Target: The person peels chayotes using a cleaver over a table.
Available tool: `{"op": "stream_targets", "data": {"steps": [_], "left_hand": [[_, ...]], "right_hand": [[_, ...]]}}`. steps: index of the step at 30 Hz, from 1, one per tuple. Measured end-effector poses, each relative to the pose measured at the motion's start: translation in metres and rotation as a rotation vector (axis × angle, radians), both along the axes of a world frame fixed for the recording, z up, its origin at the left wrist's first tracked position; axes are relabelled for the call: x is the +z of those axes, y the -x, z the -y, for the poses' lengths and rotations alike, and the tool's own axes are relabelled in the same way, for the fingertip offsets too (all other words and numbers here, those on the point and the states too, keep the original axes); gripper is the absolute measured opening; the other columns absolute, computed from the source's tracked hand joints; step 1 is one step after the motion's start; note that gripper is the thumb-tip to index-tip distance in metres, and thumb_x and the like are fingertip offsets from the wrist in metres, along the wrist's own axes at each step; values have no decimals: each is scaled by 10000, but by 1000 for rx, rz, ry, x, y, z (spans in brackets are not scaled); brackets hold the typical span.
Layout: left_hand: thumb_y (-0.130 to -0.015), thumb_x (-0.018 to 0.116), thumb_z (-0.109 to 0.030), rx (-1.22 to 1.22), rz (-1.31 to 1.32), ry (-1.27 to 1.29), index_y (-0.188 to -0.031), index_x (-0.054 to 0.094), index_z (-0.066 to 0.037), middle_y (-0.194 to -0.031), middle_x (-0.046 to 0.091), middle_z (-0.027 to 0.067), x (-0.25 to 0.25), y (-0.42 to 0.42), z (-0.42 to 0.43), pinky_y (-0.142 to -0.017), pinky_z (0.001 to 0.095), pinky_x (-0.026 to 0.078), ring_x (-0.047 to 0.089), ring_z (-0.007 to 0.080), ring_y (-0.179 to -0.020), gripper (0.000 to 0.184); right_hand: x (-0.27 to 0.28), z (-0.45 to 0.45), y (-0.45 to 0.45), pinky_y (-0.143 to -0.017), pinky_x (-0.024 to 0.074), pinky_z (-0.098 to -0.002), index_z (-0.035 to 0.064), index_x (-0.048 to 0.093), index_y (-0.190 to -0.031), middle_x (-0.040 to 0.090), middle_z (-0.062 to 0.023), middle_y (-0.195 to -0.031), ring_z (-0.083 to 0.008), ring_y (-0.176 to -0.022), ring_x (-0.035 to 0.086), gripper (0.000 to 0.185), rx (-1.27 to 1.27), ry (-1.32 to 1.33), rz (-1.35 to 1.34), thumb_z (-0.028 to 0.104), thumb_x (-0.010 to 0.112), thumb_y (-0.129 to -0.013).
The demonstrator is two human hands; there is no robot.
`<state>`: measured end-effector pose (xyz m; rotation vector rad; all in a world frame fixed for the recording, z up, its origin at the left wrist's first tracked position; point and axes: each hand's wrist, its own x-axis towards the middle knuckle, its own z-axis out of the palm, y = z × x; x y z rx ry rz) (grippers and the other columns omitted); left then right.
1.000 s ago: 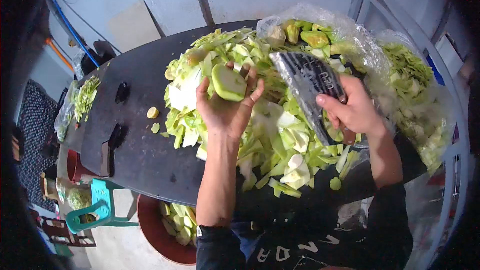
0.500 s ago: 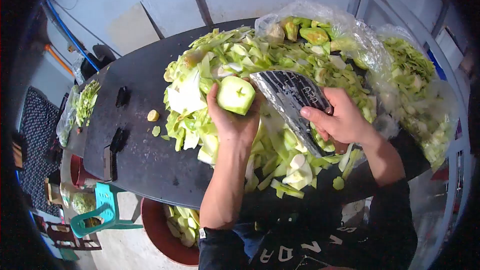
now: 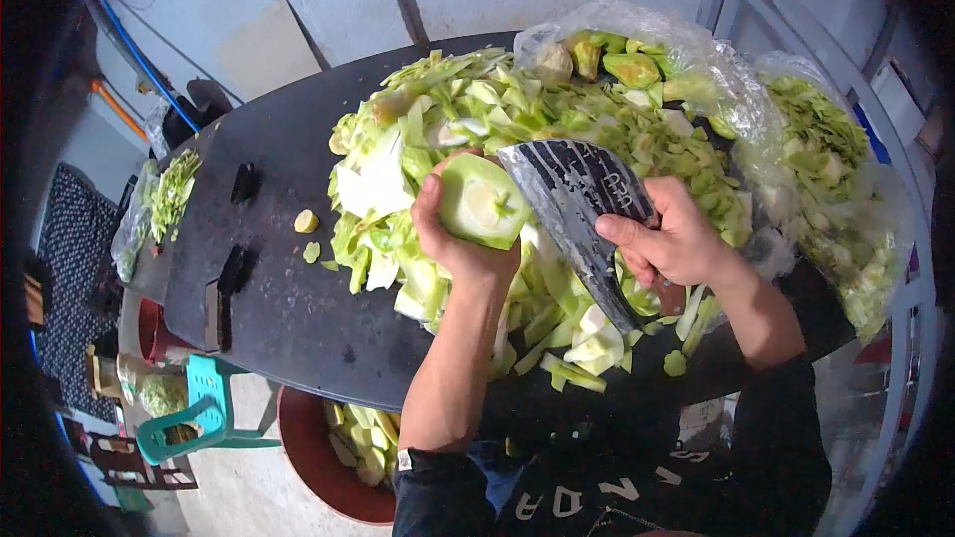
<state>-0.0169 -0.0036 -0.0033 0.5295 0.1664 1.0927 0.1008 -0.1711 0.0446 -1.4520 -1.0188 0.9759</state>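
Dark table (image 3: 298, 338) under a heap of pale-green slices (image 3: 587, 107), and above it the left hand (image 3: 464, 255), palm up, cups a cut green vegetable (image 3: 480, 204); the right hand (image 3: 678, 236) clasps a broad knife (image 3: 569, 201) beside it, thumb laid along its face!

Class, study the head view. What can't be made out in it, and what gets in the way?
All in the head view:
Left hand: most fingers, hidden behind the vegetable.
Knife: most of its handle, covered by the right hand.
Tub: part of its rim, hidden by the table.
Shirt: part of its front, cut off by the bottom edge.
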Motion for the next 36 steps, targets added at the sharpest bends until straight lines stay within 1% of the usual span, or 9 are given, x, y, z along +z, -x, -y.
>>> {"op": "stream_targets", "data": {"steps": [5, 10, 14, 24, 26, 28, 30, 31, 36], "left_hand": [[-813, 538, -461, 19, -31, 19, -987, 622, 4, -864, 641, 119, 2, -2, 13, -722, 328, 494, 614, 222, -790, 504], [-836, 503, -488, -144, -75, -238, -1021, 566, -71, -906, 629, 77, -12, -5, 31, -758, 350, 506, 620, 220, -828, 460], [-830, 502, -499, -199, -72, -261, -1056, 548, -79, -940, 634, 87, -15, -9, 40, -776, 355, 503, 621, 225, -861, 479], [-819, 528, -464, -322, -190, -31, -1107, 542, -29, -985, 614, 116, 1, -2, 45, -784, 347, 495, 603, 233, -894, 522], [-828, 516, -459, -284, -216, 17, -1103, 546, -34, -981, 614, 120, -2, -3, 34, -786, 355, 492, 597, 240, -900, 507], [-829, 517, -513, -324, 175, -25, -1112, 558, -61, -1013, 623, 160, 0, -10, 22, -846, 377, 463, 586, 291, -950, 535], [-868, 479, -518, -179, 150, -27, -1078, 552, -56, -979, 622, 178, 2, -11, 21, -860, 391, 455, 578, 307, -934, 513], [-893, 456, -506, -84, 146, -37, -1069, 543, -61, -985, 610, 168, 1, -12, 20, -846, 392, 458, 573, 293, -930, 486], [-969, 372, -533, 301, 96, -155, -1044, 523, -73, -1008, 607, 169, -1, -18, 20, -861, 378, 447, 568, 279, -950, 490]], "right_hand": [[-7, -2, 0, -379, 399, -261, 24, 522, -784, 487, -4, -495, -86, -392, 478, 223, -6, -60, 26, 146, 607, -950], [-8, -1, -2, -344, 381, -247, 40, 544, -785, 501, 12, -497, -58, -374, 459, 219, -36, -133, -54, 170, 612, -948], [-10, -2, 2, -346, 385, -251, 42, 532, -749, 495, 7, -484, -71, -370, 464, 253, -61, -185, -93, 178, 611, -947], [0, 2, -15, -360, 400, -259, 47, 501, -756, 497, -3, -493, -76, -385, 476, 261, -14, -91, -133, 186, 608, -949], [12, 6, -16, -371, 405, -263, 57, 502, -753, 517, 0, -520, -74, -398, 479, 261, -133, -85, -96, 194, 616, -945], [14, 10, -10, -386, 415, -276, 52, 509, -771, 529, -31, -532, -80, -415, 484, 231, -172, -124, 14, 172, 627, -929], [11, 13, 8, -401, 434, -303, 36, 523, -812, 527, -79, -521, -138, -410, 510, 184, -346, -335, 892, 144, 634, -912], [6, 12, 18, -419, 461, -338, 23, 547, -854, 508, -100, -555, -213, -419, 536, 99, -309, -466, 1031, 76, 630, -860], [-11, 14, 52, -444, 487, -325, 16, 573, -859, 471, -61, -644, -215, -505, 560, 150, -31, -491, 1430, 84, 602, -729]]}}
